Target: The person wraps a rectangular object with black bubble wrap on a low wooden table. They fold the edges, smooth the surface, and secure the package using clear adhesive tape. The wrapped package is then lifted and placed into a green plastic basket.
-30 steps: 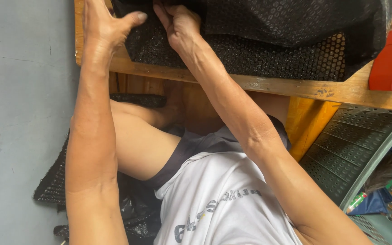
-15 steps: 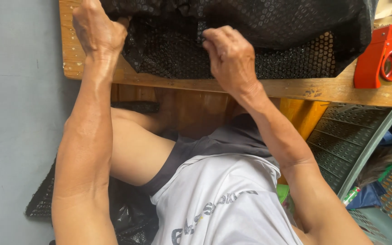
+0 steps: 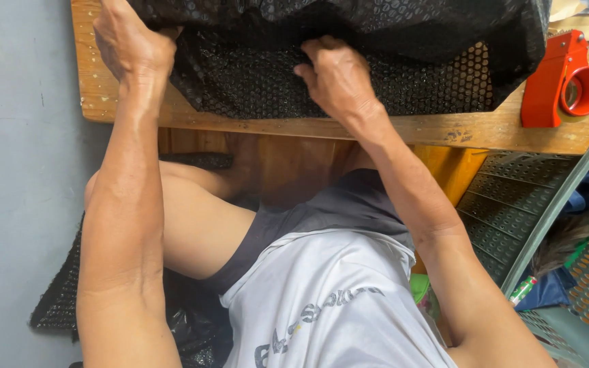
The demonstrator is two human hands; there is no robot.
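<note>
- Since a second ago my right hand (image 3: 339, 78) has slid down from the top edge of the black bubble wrap (image 3: 376, 82) to the middle of its lower fold, and my left hand (image 3: 131, 44) has shifted along to the left corner of the sheet.
- Left hand now: fingers curled shut, bunching the corner of the wrap above the wooden table (image 3: 131, 112).
- Right hand: knuckles up, fingers tucked down into the fold; I judge it clamps the wrap, though the fingertips are hidden.
- The wrap lies heaped across the tabletop, its lower edge close to the table's near rim.
- Risk: I'm pulling from two separate points, so the loose middle could sag and spill off the near edge onto my lap.
- Risk: a hard tug rightward could drag the sheet against the orange tape dispenser (image 3: 560, 82) just beside it and knock it off the corner.
- Risk: the slick film may slip out from under my right fingers.
</note>
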